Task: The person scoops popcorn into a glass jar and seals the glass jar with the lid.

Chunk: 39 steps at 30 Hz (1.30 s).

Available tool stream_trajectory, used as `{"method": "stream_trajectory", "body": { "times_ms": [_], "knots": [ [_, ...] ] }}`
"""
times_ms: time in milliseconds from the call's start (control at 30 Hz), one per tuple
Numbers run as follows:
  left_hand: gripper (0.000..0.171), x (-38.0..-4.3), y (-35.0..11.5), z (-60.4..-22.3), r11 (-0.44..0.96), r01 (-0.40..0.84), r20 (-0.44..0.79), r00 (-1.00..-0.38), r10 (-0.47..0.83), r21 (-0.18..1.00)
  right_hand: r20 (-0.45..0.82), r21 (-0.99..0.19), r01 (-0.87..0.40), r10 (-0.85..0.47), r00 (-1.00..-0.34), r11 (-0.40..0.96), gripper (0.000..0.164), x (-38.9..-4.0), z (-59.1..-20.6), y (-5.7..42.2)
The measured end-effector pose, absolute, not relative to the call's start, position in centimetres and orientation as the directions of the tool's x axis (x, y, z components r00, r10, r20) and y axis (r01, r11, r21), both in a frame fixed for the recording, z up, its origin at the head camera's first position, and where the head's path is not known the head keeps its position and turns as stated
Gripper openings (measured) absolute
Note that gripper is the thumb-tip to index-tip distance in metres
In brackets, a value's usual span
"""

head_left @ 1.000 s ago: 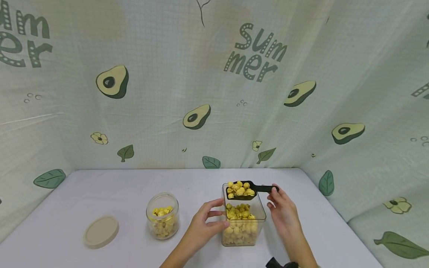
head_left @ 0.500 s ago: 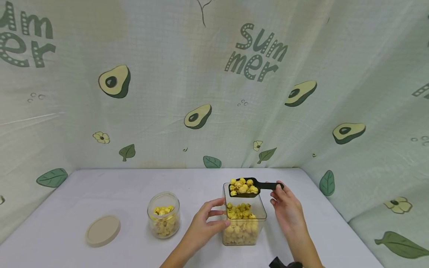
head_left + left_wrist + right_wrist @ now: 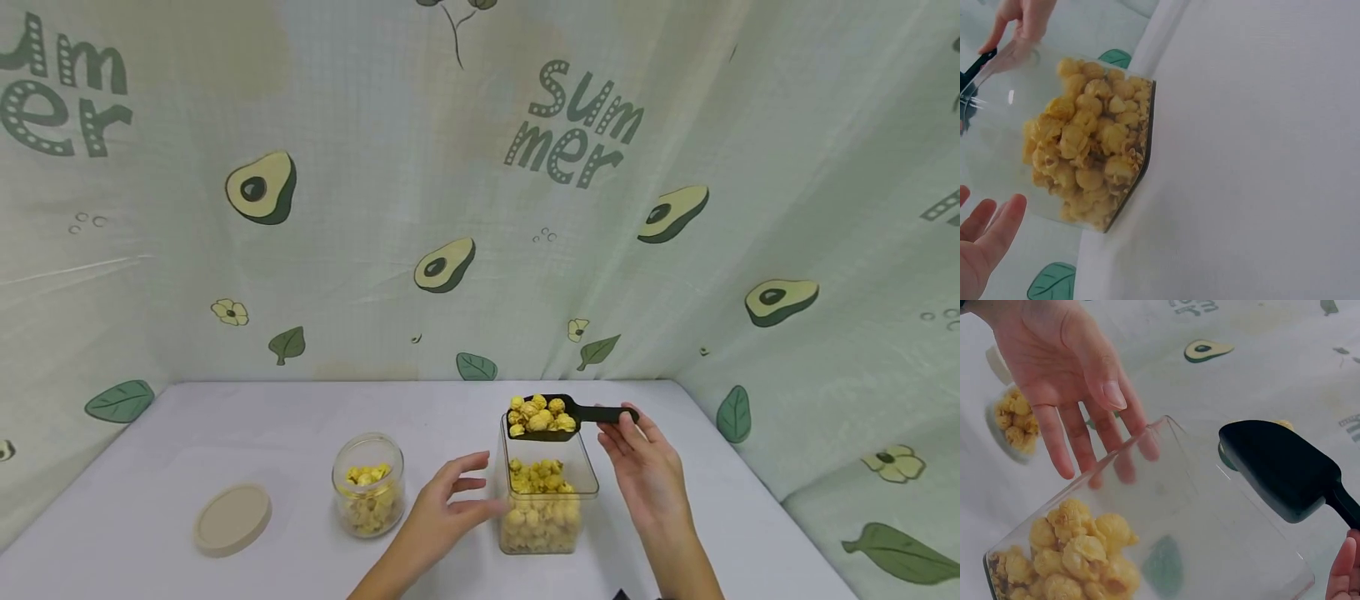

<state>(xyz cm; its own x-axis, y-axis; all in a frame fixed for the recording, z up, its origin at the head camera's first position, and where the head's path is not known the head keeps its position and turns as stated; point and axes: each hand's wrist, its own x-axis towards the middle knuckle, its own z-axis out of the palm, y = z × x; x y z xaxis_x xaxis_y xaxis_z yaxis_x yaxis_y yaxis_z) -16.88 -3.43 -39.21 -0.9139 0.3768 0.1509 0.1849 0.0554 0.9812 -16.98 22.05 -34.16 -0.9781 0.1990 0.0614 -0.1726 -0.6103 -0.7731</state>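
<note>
Right hand (image 3: 648,467) pinches the scoop (image 3: 1282,469) by its handle end; left hand (image 3: 450,508) spread.
Left fingers parted beside the clear square-cornered box (image 3: 566,454); contact unclear. Smooth black scoop, loaded with knobbly yellow popcorn (image 3: 540,417), extends left from the right-hand pinch, above the box. More popcorn in the box, below the pinch. Round glass jar (image 3: 369,448), popcorn inside, and matte beige disc (image 3: 232,519) both left of the left hand.

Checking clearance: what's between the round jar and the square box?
The left grip, fingers apart, sits between the jar and the box. The head view shows it; whether it touches the box is unclear.
</note>
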Motion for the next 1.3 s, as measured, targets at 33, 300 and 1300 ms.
{"method": "stream_trajectory", "body": {
  "times_ms": [33,300,1300],
  "knots": [
    [0.057,-16.9,-3.7,-39.2,0.06,0.191,0.155,-0.913,0.376,0.98,0.075,-0.768,-0.181,0.195,-0.978,-0.614,0.014,-16.9,-34.1,22.0],
    [0.053,-15.7,-6.3,-37.9,0.085,0.193,0.15,-0.92,0.362,0.977,0.14,-0.748,-0.213,0.165,-0.976,-0.629,0.01,-16.8,-33.6,21.0],
    [0.063,-15.9,-17.6,-39.8,0.443,0.299,0.314,-0.948,0.041,0.845,0.097,-0.833,-0.11,0.054,-0.994,-0.543,0.007,-19.1,-32.2,13.2]
  ]
}}
